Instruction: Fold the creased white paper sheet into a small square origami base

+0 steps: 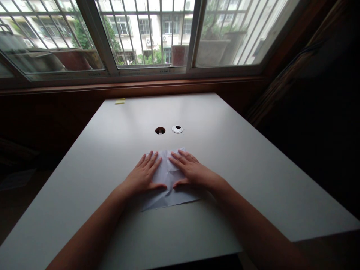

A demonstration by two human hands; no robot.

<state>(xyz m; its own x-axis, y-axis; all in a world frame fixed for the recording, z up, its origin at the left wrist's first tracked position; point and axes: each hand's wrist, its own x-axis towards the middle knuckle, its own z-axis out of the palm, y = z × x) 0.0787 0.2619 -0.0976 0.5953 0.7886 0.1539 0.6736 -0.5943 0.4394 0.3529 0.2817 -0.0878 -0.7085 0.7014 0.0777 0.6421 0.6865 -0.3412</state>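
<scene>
A person's left hand (142,175) and right hand (194,171) lie palm down on a creased sheet of pale paper (168,175), one on either side, fingers spread apart and thumbs pointing toward each other across the middle. The sheet rests on a white table (84,176), between its near edge and a round hole (160,130). Beside the hole sits a round cover (175,131) (with an opening of its own), while a yellow slip (120,101) marks the far edge, near a barred window (149,69).
</scene>
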